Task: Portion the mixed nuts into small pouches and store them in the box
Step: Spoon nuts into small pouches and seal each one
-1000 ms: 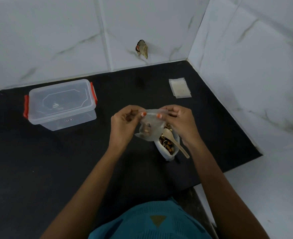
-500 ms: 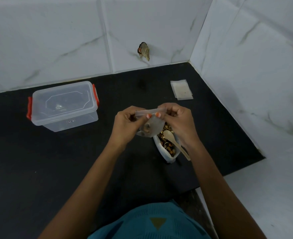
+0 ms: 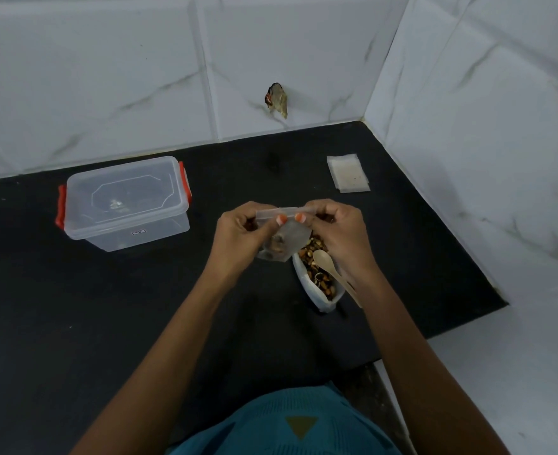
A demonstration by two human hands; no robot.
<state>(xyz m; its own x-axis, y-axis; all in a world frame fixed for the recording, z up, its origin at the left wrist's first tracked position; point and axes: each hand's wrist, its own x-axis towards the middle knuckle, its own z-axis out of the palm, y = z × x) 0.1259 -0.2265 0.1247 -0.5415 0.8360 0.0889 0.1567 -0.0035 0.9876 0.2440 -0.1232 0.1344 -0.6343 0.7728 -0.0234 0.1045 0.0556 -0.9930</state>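
Note:
A small clear pouch (image 3: 285, 238) with a few nuts at its bottom hangs in the air between my hands. My left hand (image 3: 238, 234) and my right hand (image 3: 340, 234) both pinch its top strip, thumbs side by side at the middle. Just below and to the right stands an open white bag of mixed nuts (image 3: 318, 280) with a wooden spoon (image 3: 331, 274) lying in it. A clear plastic box (image 3: 124, 205) with red clips sits to the left, its lid on.
A stack of flat empty pouches (image 3: 348, 174) lies at the back right of the black counter (image 3: 139, 323). White tiled walls close the back and right. The counter's edge drops off at the lower right. A scrap (image 3: 277, 99) sticks to the back wall.
My thumbs have come together at the middle of the pouch's top strip. The pouch hangs a little lower in front of my left hand.

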